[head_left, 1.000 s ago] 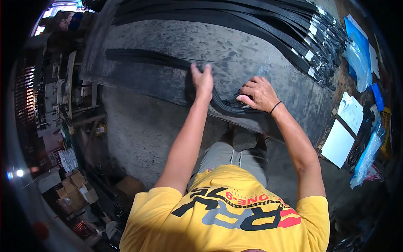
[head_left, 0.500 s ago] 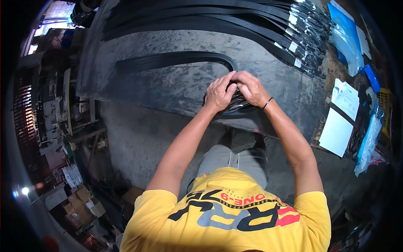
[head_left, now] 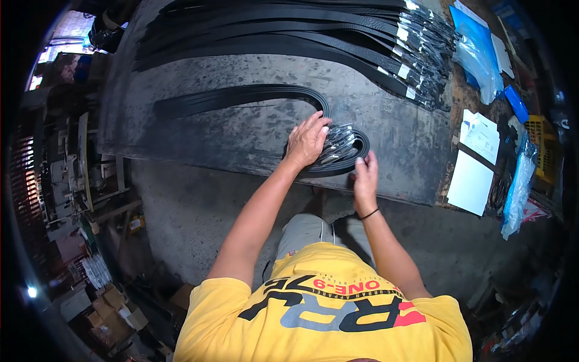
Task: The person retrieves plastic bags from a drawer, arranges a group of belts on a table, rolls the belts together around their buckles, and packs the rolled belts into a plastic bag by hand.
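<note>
My left hand point(head_left: 307, 140) lies over the bundle point(head_left: 283, 90) of black straps, fingers reaching up toward its bend; I cannot tell whether they close underneath. My right hand point(head_left: 365, 175) is at the coil's outer right side, thumb and fingertips at its rim, and whether they pinch it I cannot tell either.

The bundle is on the table point(head_left: 398, 151), its tail stretching left, its other end coiled around glossy wrapped ends point(head_left: 341, 142) between my hands. The coil's lower turn sits just beside the near edge, my right wrist out past that edge. To the right, open tabletop runs as far as the papers point(head_left: 473, 163). Beyond the bend, a bare strip separates it from the strap pile point(head_left: 271, 42).
</note>
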Available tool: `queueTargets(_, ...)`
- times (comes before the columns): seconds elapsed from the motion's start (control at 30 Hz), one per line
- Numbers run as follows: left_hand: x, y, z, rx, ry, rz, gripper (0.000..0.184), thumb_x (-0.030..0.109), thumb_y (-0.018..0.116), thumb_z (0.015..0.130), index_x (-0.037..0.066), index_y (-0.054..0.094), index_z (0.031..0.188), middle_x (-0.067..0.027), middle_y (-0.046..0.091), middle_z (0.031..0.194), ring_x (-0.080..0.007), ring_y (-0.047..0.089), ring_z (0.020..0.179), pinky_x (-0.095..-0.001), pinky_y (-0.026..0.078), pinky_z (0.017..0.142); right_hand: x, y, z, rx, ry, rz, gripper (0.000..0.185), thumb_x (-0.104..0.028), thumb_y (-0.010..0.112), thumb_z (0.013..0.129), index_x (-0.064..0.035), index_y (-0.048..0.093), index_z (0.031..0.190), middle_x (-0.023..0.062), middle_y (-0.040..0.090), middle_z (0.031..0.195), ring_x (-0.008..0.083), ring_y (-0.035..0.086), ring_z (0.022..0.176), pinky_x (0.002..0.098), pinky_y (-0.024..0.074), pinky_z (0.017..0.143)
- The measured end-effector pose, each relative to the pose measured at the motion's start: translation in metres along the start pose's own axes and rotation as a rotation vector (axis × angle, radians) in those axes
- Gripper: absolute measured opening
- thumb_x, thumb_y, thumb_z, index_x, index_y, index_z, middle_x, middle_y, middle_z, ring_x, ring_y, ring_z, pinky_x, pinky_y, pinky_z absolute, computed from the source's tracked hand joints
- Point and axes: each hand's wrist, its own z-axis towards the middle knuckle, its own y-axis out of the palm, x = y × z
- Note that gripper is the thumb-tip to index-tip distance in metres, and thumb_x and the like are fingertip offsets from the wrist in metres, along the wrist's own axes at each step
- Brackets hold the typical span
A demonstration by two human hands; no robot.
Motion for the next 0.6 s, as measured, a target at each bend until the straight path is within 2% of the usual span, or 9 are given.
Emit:
queueTargets(0.07, 0.003, -0.002, -0.002, -0.006, -0.013, -0.035, 0.032, 0.022, 0.048, 0.089, 0.014, 0.054, 0.119, -0.0090, 0.050, 0.128, -0.0304, 0.050, 0.113, -0.0438, 0.038, 0.093, -0.019, 0.024, -0.013, 0.023, 0.038, -0.051, 0.067, -0.028, 0.052, 0.091, 0.0005, 0.019, 0.142, 0.0119, 0.038, 0.135, 0.0213, 0.036, 0.124, 0.0353, 0.0347, 0.099)
queueTargets(0.17, -0.001, -0.009, -0.011, -0.021, -0.104, -0.107, 0.046, 0.017, 0.047, 0.087, 0.011, 0.041, 0.133, -0.0143, 0.047, 0.131, -0.0344, 0.046, 0.117, -0.0430, 0.035, 0.098, -0.029, 0.042, 0.032, -0.054, -0.083, -0.154, 0.064, -0.031, 0.049, 0.091, 0.0023, 0.026, 0.140, 0.0189, 0.033, 0.140, 0.0249, 0.032, 0.128, 0.0330, 0.0284, 0.103)
queueTargets(0.23, -0.009, -0.013, -0.027, 0.019, -0.120, -0.152, 0.058, 0.014, 0.049, 0.084, 0.008, 0.031, 0.139, -0.0168, 0.038, 0.138, -0.0306, 0.052, 0.110, -0.0345, 0.040, 0.093, -0.030, 0.057, 0.072, -0.186, -0.221, -0.236, 0.057, -0.036, 0.047, 0.091, 0.0037, 0.042, 0.131, 0.0210, 0.046, 0.132, 0.0287, 0.042, 0.123, 0.0338, 0.0320, 0.101)
queueTargets(0.27, -0.010, -0.017, -0.033, -0.058, -0.194, -0.208, 0.065, 0.014, 0.050, 0.082, 0.006, 0.025, 0.141, -0.0224, 0.037, 0.135, -0.0329, 0.053, 0.105, -0.0360, 0.041, 0.092, -0.046, 0.068, 0.069, -0.283, -0.219, -0.265, 0.055, -0.039, 0.046, 0.090, 0.0039, 0.048, 0.125, 0.0209, 0.053, 0.123, 0.0309, 0.048, 0.117, 0.0345, 0.0352, 0.098)
queueTargets(0.3, -0.012, -0.020, -0.036, -0.056, -0.202, -0.209, 0.065, 0.014, 0.050, 0.082, 0.006, 0.025, 0.141, -0.0224, 0.037, 0.135, -0.0329, 0.053, 0.105, -0.0360, 0.041, 0.092, -0.067, 0.079, 0.065, -0.377, -0.222, -0.293, 0.054, -0.041, 0.045, 0.090, 0.0041, 0.055, 0.118, 0.0209, 0.060, 0.115, 0.0332, 0.054, 0.110, 0.0351, 0.0385, 0.096)
queueTargets(0.37, -0.018, -0.028, -0.039, -0.096, -0.485, -0.324, 0.066, 0.018, 0.051, 0.082, 0.005, 0.025, 0.141, -0.0248, 0.041, 0.127, -0.0376, 0.051, 0.104, -0.0390, 0.040, 0.093, -0.076, 0.096, 0.075, -0.551, -0.374, -0.608, 0.054, -0.045, 0.045, 0.089, 0.0016, 0.060, 0.112, 0.0197, 0.064, 0.106, 0.0322, 0.060, 0.102, 0.0354, 0.0435, 0.089)
queueTargets(0.43, -0.030, -0.037, -0.035, 0.014, -0.357, -0.134, 0.062, 0.034, 0.047, 0.088, 0.008, 0.026, 0.141, -0.0297, 0.035, 0.129, -0.0437, 0.046, 0.113, -0.0440, 0.037, 0.097, -0.082, 0.108, 0.071, -0.726, -0.338, -0.703, 0.052, -0.046, 0.043, 0.089, -0.0042, 0.060, 0.116, 0.0188, 0.063, 0.109, 0.0338, 0.057, 0.107, 0.0364, 0.0425, 0.091)
queueTargets(0.5, -0.029, -0.046, -0.026, -0.014, -0.457, 0.038, 0.059, 0.039, 0.043, 0.090, 0.010, 0.029, 0.140, -0.0321, 0.029, 0.133, -0.0488, 0.041, 0.116, -0.0471, 0.036, 0.097, -0.077, 0.116, 0.065, -0.838, -0.509, -0.735, 0.054, -0.047, 0.042, 0.090, -0.0045, 0.056, 0.120, 0.0198, 0.061, 0.112, 0.0331, 0.056, 0.109, 0.0360, 0.0411, 0.093)
queueTargets(0.6, -0.029, -0.052, -0.020, -0.106, -0.440, 0.154, 0.052, 0.040, 0.041, 0.091, 0.017, 0.036, 0.137, -0.0331, 0.026, 0.136, -0.0520, 0.040, 0.116, -0.0518, 0.036, 0.096, -0.067, 0.119, 0.068, -0.867, -0.529, -0.560, 0.050, -0.039, 0.046, 0.091, -0.0026, 0.052, 0.124, 0.0202, 0.060, 0.113, 0.0290, 0.057, 0.106, 0.0340, 0.0418, 0.092)
